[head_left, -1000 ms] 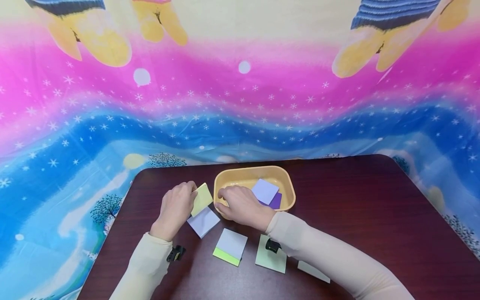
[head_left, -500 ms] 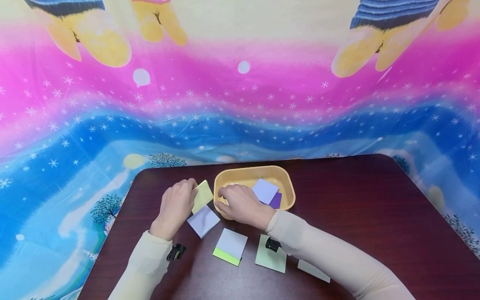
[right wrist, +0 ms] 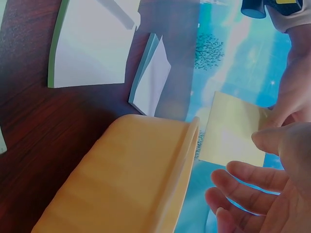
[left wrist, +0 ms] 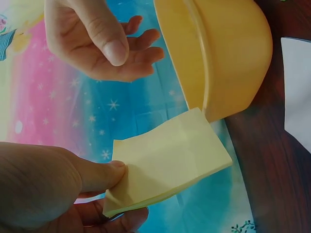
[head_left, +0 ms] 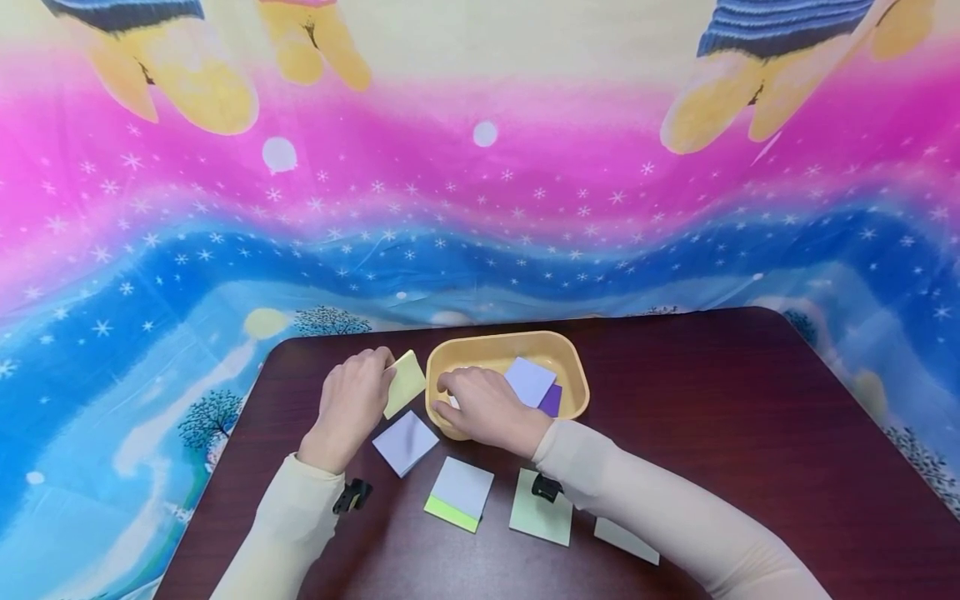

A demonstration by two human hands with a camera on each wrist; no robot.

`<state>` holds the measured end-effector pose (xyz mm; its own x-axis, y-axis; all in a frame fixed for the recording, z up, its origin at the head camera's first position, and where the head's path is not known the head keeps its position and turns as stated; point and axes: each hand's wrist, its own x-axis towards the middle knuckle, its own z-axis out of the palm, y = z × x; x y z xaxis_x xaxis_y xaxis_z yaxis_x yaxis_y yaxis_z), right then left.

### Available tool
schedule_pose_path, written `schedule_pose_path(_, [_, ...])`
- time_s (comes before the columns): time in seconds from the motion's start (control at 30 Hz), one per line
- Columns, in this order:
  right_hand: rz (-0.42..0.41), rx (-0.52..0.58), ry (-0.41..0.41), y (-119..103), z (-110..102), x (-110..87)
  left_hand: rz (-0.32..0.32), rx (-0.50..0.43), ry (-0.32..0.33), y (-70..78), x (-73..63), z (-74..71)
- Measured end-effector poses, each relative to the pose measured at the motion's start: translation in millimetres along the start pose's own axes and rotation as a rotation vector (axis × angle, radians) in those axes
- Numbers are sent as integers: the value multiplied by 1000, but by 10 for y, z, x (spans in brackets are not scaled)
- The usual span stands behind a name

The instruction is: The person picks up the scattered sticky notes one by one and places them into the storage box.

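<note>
**Yellow pad (head_left: 406,385) gripped, right hand (head_left: 491,408) loose over the tub (head_left: 510,350)**

And here's the left hand (head_left: 348,408), pinching that pale yellow pad: thumb pressed on its face, fingers tucked beneath, the pad tilted just outside the tub's left end. One corner meets the rim in the left wrist view, but touching or apart, I cannot tell. Across to the right hand: it hovers at the tub's left end, fingers softly bent, thumb apart from them, grasping nothing that shows. Inside the tub, toward the right, a lavender pad (head_left: 531,381) overlaps a deep purple pad (head_left: 553,402). Down on the dark reddish table (head_left: 712,417), look, a bluish-white pad (head_left: 405,443) lies cornerwise, nearer the person than the yellow one; right of it, a whitish pad (head_left: 461,486) with a lime green band (head_left: 452,515) along its near edge. Further right comes a pale green pad (head_left: 538,521), partly covered by the right sleeve (head_left: 667,512) and its black wrist band (head_left: 546,487), then another pale pad (head_left: 627,542), partly hidden by that sleeve
</note>
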<state>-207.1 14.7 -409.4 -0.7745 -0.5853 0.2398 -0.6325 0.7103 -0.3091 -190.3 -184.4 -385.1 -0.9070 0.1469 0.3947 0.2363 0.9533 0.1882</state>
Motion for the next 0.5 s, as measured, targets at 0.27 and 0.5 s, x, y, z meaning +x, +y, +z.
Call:
schedule_pose_path(0.27, [11,18,-10,27,-24,-11,7,-10,-13,49,19,-17])
schedule_pose_path(0.5, [25,14,-21,39,-60,-10,14,-6,-26,77,26,-16])
